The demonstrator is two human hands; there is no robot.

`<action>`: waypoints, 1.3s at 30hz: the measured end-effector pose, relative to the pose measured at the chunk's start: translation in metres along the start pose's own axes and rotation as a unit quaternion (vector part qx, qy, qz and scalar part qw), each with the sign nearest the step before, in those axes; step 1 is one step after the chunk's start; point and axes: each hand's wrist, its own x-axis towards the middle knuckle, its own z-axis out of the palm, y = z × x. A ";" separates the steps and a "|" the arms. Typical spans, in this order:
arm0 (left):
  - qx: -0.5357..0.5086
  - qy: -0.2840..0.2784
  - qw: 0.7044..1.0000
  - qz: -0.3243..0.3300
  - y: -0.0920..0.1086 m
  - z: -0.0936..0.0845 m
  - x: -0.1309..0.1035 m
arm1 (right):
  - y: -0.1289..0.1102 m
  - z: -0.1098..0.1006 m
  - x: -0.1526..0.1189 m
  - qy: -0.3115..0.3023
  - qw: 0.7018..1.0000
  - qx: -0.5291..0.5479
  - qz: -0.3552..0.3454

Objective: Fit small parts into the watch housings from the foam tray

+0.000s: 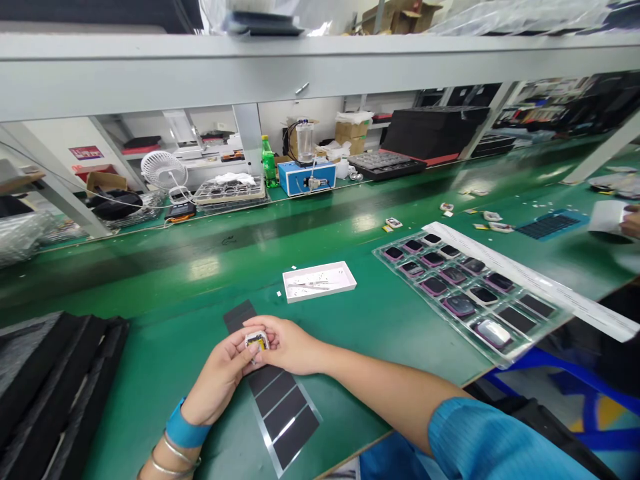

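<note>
Both hands meet around a smartwatch case (257, 340), a small rounded frame with yellow and dark parts showing inside. My left hand (223, 367) grips it from the left, thumb on its lower edge. From the right, my right hand (287, 345) closes on it, fingers curled over the top and thumb at the front. Under the hands lies a strip of black rectangular stickers (283, 407) on a clear backing, its middle hidden by them. Beyond them sits a shallow white box (347, 285) holding tweezers (310, 285) and tiny bits.
A clear tray (473, 337) with rows of watch cases stands on the right, a long white strip (530, 277) along its far edge. Black foam trays (55, 387) fill the left. A blue machine (307, 179) and a fan (164, 170) stand behind. Another person's hand (631, 220) shows far right.
</note>
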 end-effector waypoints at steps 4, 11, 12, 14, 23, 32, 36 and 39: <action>0.004 0.014 1.000 0.000 0.001 0.000 0.000 | 0.001 0.001 0.000 0.008 0.999 -0.036 -0.008; 0.002 0.014 1.000 -0.005 -0.001 -0.003 0.001 | 0.004 0.000 0.001 0.010 0.998 -0.063 -0.011; 0.003 0.014 1.000 -0.006 -0.001 -0.003 0.001 | 0.005 -0.001 0.001 0.008 0.998 -0.065 -0.013; 0.005 0.014 1.000 -0.006 -0.001 -0.004 0.001 | 0.007 -0.001 0.001 0.004 0.998 -0.065 -0.017; 0.002 0.039 0.999 -0.024 0.002 -0.003 0.001 | -0.005 -0.004 -0.002 0.021 0.998 -0.058 -0.018; -0.084 0.137 0.986 0.038 0.007 -0.003 0.003 | -0.011 -0.011 0.005 0.172 0.984 -0.049 -0.008; 0.103 0.195 0.971 0.091 0.001 -0.009 0.005 | -0.009 -0.014 0.006 0.194 0.977 -0.084 -0.022; 0.231 0.240 0.933 0.134 -0.002 -0.014 0.006 | -0.010 -0.013 0.005 0.188 0.977 -0.096 -0.028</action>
